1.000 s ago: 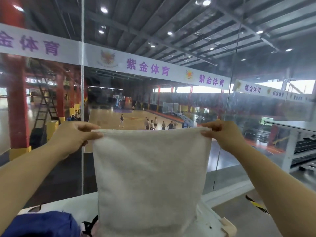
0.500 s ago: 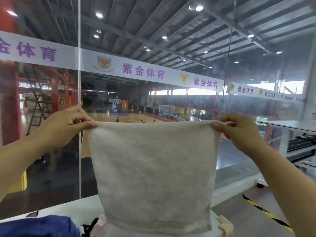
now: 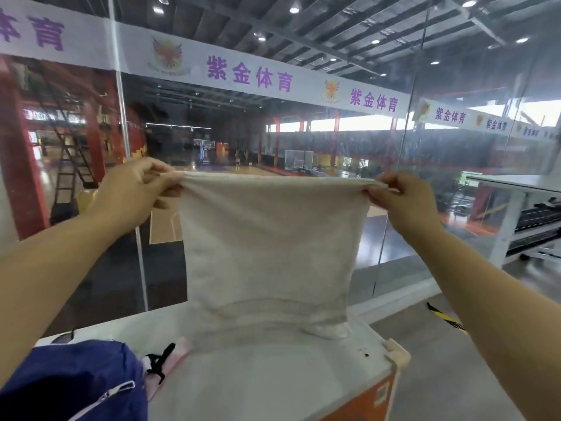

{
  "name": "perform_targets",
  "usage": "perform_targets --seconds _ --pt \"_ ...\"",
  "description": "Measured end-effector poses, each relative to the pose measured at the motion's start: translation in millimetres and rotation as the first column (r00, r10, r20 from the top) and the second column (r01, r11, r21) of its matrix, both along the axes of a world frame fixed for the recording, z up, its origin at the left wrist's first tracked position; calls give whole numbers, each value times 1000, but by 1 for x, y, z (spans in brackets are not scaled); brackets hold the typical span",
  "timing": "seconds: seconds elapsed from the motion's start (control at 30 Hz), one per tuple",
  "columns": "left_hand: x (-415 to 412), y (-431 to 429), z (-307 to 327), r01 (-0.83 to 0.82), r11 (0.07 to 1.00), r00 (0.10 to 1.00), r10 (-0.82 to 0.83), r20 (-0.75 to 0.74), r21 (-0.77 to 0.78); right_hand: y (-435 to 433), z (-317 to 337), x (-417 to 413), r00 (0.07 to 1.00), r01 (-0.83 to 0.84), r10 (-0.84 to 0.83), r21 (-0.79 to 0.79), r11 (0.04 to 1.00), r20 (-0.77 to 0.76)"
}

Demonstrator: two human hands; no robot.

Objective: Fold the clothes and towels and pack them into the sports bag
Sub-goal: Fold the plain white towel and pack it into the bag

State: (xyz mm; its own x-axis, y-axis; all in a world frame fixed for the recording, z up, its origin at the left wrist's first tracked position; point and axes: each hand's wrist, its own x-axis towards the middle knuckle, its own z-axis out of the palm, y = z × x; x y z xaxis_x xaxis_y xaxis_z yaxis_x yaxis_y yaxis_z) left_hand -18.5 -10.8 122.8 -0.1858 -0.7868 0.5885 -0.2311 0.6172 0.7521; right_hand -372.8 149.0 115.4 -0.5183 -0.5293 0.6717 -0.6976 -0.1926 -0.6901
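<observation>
1. The left hand (image 3: 136,189) and right hand (image 3: 403,202) each pinch a top corner of a pale towel (image 3: 270,247), stretched between them.
2. The towel hangs below the hands, its lower edge resting on the white counter (image 3: 273,381).
3. To fold it well, keep the top edge taut and level, bring the corners together squarely, then lay it flat.
4. A blue bag (image 3: 76,381) sits below the left hand, with a pink item (image 3: 174,357) just beside it.
5. Beyond the hands, a glass wall (image 3: 455,177) overlooks an indoor court (image 3: 164,226) under purple-lettered banners (image 3: 249,74).
</observation>
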Motion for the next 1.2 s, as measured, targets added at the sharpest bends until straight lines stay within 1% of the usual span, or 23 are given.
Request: perform_targets --seconds 0.07,0.1,0.17,0.23,0.33,0.4,0.43,0.47,0.53,0.6,0.67,0.7,0.77,0.83,0.9,0.97,1.03,1.13,1.2 --pt "3 12 -1 19 999 998 -21 -60 -33 8 -4 1 1000 -8 7 -54 999 -14" --pt "4 20 -6 18 999 998 -21 -56 -47 12 -10 1 1000 -24 24 -68 997 -4" --pt "9 40 -26 -7 999 1000 8 29 -46 24 -28 -1 996 -79 81 -56 995 31" --pt "21 54 -60 -16 1000 989 16 146 1 36 -55 -3 991 -121 119 25 992 62" --pt "43 68 -113 -24 998 942 5 334 54 57 -104 -1 957 -246 210 175 953 202" --pt "52 75 -144 22 995 910 -60 409 95 68 -136 2 959 -249 197 281 927 202" --pt "54 81 -157 55 985 902 -119 414 163 73 -149 4 964 -238 180 328 914 197" --pt "55 87 -170 106 965 902 -195 386 241 79 -161 6 966 -233 168 375 897 198" --pt "56 94 -191 168 916 902 -291 317 363 90 -179 11 945 -297 206 401 867 253" --pt "59 95 -202 196 882 902 -334 274 430 101 -188 17 916 -364 249 388 847 315" --pt "59 97 -208 243 838 911 -370 181 489 107 -194 19 887 -416 275 386 824 371" --pt "57 98 -208 259 820 918 -373 134 511 108 -196 20 876 -434 280 388 813 393" --pt "47 99 -210 250 804 931 -352 94 540 105 -200 20 874 -436 272 402 805 403" --pt "36 96 -212 167 833 961 -257 101 528 97 -203 18 891 -401 238 421 813 387" --pt "26 90 -217 65 879 974 -160 163 472 89 -207 17 895 -391 228 430 814 382" --pt "17 85 -221 6 904 967 -113 227 427 80 -211 16 894 -386 212 437 812 395" --pt "12 77 -226 -28 913 955 -95 279 407 70 -218 13 917 -343 168 497 797 363" --pt "4 61 -235 -82 935 918 -65 392 346 51 -234 5 961 -222 63 618 754 269" --pt "-3 50 -244 -133 942 886 -27 464 307 39 -245 0 974 -144 -16 670 728 226"
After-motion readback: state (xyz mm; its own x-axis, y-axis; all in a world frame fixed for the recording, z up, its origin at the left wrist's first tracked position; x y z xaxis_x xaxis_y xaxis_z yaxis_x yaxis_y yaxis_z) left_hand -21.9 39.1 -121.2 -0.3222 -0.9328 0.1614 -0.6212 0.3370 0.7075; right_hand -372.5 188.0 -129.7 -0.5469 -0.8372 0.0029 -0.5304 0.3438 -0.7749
